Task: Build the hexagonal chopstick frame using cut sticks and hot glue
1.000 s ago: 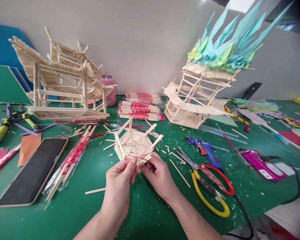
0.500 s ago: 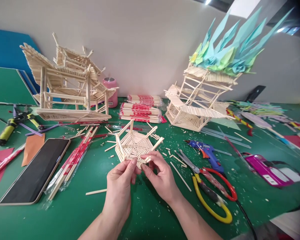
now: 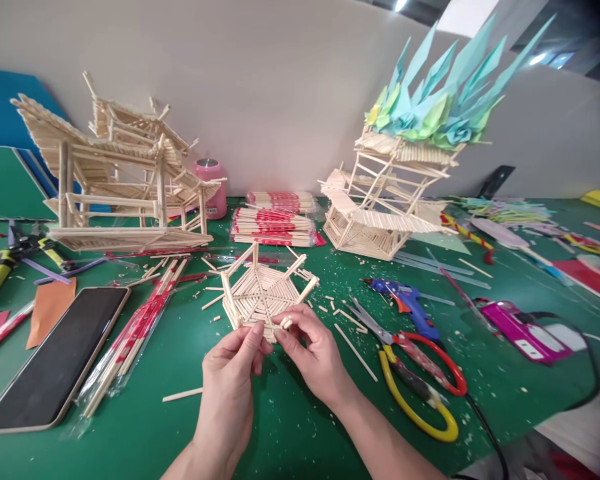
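In the middle of the head view sits a hexagonal base (image 3: 264, 291) built of thin wooden sticks, its floor laid in a web-like pattern and short posts rising at its corners. My left hand (image 3: 233, 383) pinches the near-left edge between thumb and fingers. At the near-right corner, my right hand (image 3: 314, 360) is closed on the same edge, beside a post. Part of that edge and the fingertips hide one another. A loose stick (image 3: 182, 395) lies left of my left wrist, and another stick (image 3: 356, 352) lies right of my right hand.
Scissors (image 3: 373, 323), a blue glue gun (image 3: 405, 303) and a magenta device (image 3: 523, 330) lie to the right. A phone (image 3: 55, 357) and bagged sticks (image 3: 135, 327) lie left. Behind stand two stick houses (image 3: 115, 233) (image 3: 365, 227), bundled sticks (image 3: 273, 227) and a pink container (image 3: 213, 190).
The view has shifted slightly, so most things sit a little further left. Both hands keep their hold at the near edge of the base, with little change in the fingers.
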A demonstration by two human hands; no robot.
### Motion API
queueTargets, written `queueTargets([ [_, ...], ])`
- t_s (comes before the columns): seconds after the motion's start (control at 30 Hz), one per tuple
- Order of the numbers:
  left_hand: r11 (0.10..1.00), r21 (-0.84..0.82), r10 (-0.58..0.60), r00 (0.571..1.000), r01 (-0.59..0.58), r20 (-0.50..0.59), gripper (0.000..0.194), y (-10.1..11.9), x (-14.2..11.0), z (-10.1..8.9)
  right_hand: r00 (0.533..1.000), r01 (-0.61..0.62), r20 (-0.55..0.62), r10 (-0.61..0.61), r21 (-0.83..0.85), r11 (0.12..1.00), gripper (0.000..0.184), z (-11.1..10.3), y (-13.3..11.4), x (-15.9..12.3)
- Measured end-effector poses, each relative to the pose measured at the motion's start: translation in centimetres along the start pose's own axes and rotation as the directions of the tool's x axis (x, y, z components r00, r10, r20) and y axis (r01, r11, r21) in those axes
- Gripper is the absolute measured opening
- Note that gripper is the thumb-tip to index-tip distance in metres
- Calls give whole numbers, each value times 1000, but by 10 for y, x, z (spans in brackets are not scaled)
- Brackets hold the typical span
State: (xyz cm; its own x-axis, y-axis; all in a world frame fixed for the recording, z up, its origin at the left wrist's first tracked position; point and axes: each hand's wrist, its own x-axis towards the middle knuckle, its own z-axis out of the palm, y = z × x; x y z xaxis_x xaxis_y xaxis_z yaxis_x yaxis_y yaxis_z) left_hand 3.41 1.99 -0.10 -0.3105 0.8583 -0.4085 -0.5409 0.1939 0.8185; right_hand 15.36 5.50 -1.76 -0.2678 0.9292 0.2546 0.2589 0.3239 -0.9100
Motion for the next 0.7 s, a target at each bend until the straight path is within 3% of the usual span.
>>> queueTargets([
  [0.7, 1000, -2, 6, 1000, -6, 1, 27, -4, 3, -3, 1000, 6, 15, -7, 41, 999, 11, -1, 4, 4],
])
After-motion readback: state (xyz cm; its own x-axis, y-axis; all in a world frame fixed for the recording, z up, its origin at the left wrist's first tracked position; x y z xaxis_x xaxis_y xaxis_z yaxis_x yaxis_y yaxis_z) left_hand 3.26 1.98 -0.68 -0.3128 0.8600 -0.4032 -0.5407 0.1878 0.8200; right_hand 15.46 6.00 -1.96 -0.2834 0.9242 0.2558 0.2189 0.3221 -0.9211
